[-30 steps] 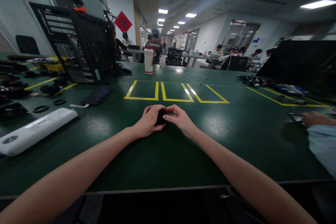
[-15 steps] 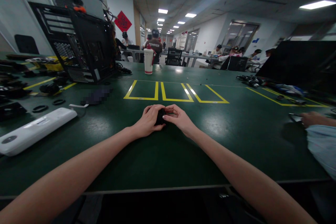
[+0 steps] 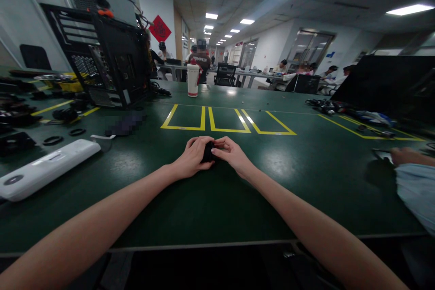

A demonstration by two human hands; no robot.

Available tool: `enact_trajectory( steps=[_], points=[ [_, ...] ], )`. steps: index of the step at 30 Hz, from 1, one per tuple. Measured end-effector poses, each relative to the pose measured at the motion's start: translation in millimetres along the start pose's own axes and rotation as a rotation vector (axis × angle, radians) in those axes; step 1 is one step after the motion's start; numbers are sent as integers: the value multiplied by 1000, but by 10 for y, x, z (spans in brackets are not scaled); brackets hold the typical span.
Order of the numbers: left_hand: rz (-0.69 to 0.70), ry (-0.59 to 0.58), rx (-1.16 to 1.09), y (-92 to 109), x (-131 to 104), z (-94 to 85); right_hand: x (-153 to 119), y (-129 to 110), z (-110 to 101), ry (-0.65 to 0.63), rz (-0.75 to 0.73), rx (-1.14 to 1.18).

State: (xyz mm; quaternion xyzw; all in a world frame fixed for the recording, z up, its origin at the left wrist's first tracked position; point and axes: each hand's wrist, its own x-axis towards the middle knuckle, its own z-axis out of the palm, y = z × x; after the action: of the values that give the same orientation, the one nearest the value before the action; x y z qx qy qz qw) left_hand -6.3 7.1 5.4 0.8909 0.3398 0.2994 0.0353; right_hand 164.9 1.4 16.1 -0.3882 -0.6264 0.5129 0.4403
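Note:
A small black object is held between my hands just above or on the green table; its kind is hard to make out because fingers cover most of it. My left hand is closed around its left side, with the thumb below and fingers over the top. From the right, my right hand pinches it with thumb and fingertips. Beyond the hands, yellow tape outlines mark the table.
At left are a white power strip, black rings and a black computer case. A white cup stands farther back. On the right, another person's hand holds a dark object; a black monitor-like panel is behind.
My hands keep almost the same grip on the black object, with only a slight shift in view. At right, the other person's hand and the thing in it have moved slightly.

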Motion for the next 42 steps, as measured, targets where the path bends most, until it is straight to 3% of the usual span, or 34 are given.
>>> enact_trajectory(
  steps=[3, 9, 18, 23, 32, 42],
  points=[
    [1, 0, 1, 2, -3, -2, 10, 7, -11, -24, 54, -5],
    [5, 12, 2, -3, -6, 7, -13, 8, -37, -98, -25, 22],
    [0, -2, 10, 20, -7, -16, 17, 29, -36, -45, 53, 4],
    [7, -2, -12, 16, -12, -21, -10, 16, -56, -100, 3, -3],
    [8, 4, -2, 11, -3, -7, 16, 21, -13, -18, 13, -17],
    [3, 6, -8, 9, -1, -2, -19, 13, -24, -82, -38, 18]
  ],
)
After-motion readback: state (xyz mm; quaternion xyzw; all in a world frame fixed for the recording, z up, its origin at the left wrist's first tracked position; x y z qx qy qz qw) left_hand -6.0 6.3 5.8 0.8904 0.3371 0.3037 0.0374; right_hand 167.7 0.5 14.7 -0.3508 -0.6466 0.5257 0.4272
